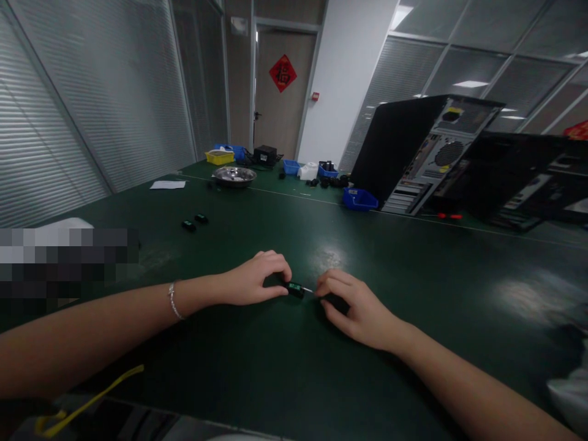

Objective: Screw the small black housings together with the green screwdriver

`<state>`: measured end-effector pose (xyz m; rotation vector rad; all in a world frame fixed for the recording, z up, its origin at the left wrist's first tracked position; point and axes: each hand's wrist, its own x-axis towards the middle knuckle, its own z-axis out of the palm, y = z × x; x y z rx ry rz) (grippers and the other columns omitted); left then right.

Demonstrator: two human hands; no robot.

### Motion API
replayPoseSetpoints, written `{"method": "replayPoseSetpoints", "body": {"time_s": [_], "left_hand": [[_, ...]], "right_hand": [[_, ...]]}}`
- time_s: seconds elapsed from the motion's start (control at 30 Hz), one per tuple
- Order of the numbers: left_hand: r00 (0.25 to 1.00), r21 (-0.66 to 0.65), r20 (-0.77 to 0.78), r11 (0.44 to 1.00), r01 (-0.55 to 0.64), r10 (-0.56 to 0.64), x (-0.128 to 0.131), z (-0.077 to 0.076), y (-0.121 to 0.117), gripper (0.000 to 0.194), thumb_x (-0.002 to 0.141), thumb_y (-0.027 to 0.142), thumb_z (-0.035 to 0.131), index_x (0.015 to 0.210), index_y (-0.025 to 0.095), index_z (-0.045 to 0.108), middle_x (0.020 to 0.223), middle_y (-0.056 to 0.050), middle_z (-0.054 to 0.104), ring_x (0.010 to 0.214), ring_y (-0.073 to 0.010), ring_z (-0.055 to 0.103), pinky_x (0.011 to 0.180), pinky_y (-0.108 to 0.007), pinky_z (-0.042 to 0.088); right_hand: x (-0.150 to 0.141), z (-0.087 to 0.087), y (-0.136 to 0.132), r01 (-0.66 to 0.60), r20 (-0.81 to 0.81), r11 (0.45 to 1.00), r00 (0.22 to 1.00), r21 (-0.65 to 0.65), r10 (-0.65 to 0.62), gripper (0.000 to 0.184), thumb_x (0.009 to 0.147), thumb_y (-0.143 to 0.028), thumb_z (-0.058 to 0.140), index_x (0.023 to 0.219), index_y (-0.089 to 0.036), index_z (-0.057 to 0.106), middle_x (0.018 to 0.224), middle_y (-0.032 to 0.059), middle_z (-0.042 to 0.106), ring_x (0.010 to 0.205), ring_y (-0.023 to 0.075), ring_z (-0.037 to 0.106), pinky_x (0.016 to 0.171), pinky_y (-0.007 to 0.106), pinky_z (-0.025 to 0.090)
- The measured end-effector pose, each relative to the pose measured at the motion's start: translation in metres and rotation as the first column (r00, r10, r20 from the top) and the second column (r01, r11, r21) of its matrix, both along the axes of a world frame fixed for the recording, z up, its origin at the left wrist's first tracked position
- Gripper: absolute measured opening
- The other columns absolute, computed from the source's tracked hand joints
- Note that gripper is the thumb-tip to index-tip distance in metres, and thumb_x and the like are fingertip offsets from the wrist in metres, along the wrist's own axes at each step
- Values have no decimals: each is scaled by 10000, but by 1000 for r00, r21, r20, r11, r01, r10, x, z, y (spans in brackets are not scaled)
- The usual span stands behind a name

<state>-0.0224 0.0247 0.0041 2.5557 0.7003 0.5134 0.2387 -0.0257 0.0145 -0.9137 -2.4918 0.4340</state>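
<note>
My left hand pinches a small black box-shaped part with a green circuit-like face between thumb and fingers, low over the table. From the part's right end a thin pale rod runs to the fingertips of my right hand. That hand's fingers are curled together around the rod's far end; whether it is a tool or a lead I cannot make out. Two similar small black parts lie further off to the left on the green table.
The green tabletop spreads all around. A metal bowl, a sheet of paper, a yellow bin and a blue bin stand farther back. A black computer case rises at the right. A yellow strap shows lower left.
</note>
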Motion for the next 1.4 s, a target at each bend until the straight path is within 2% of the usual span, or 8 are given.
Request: {"method": "replayPoseSetpoints", "body": {"time_s": [0.33,0.47,0.73,1.07,1.4], "left_hand": [[1000,17,-7,1000,-11,11,0,0,0,145,913,319,607,990,197,601,977,-41,597,940,-211,530,852,-313,383],[1000,36,-8,999,-5,5,2,-1,-1,149,909,324,604,983,195,608,978,-49,604,941,-216,533,862,-319,382],[1000,30,-16,999,-13,13,2,0,-3,141,901,309,608,984,195,599,975,-46,598,931,-215,529,848,-315,384],[999,15,-32,1000,-17,17,2,1,-2,133,897,284,619,991,194,588,982,-40,587,932,-210,521,856,-317,381],[999,19,-38,1000,-17,18,2,0,-1,134,887,263,634,986,187,585,977,-35,581,929,-204,517,853,-307,370]], "right_hand": [[-1,-2,0,-6,20,997,1000,81,5,214,829,-59,537,980,-206,576,1004,83,590,917,229,563,797,375,483],[-1,-1,0,13,-53,995,999,100,-8,176,859,-87,528,980,-205,578,1021,92,569,934,226,562,797,366,488],[3,0,2,3,-33,998,999,67,0,215,849,-64,536,998,-213,580,1039,90,586,953,231,571,819,382,498],[13,15,2,-93,81,995,992,-46,96,266,858,-28,541,1034,-200,641,1025,77,627,958,210,586,852,370,496],[9,9,1,-98,73,994,992,-38,100,250,880,-41,543,1049,-185,658,1051,85,623,977,209,571,864,365,483]]}}
